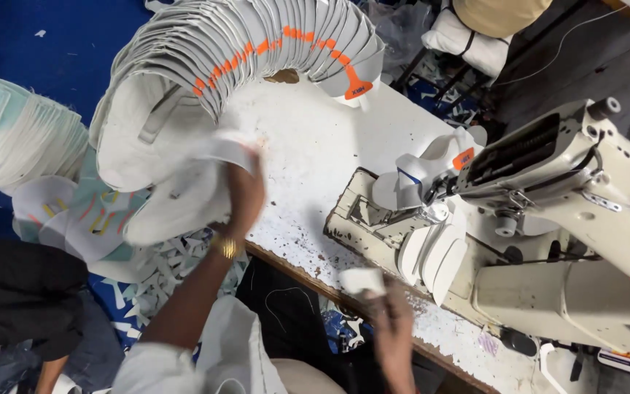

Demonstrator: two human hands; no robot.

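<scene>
My left hand (244,191) reaches out over the worn white table (315,153) and grips a white cut piece (184,197) at the near end of a long curved stack of white pieces with orange tabs (257,44). My right hand (389,315) is low at the table's front edge, pinching a small white piece (362,280). A cream sewing machine (563,219) stands to the right, with white pieces with an orange tab (432,171) lying under its needle area and more stacked beside it (432,255).
Another fanned stack of white pieces (16,131) sits at far left over a blue floor (60,51). Scraps and printed cut pieces (89,219) lie below the table edge. A person in dark clothes (16,292) is at lower left. A padded stool (475,29) stands behind.
</scene>
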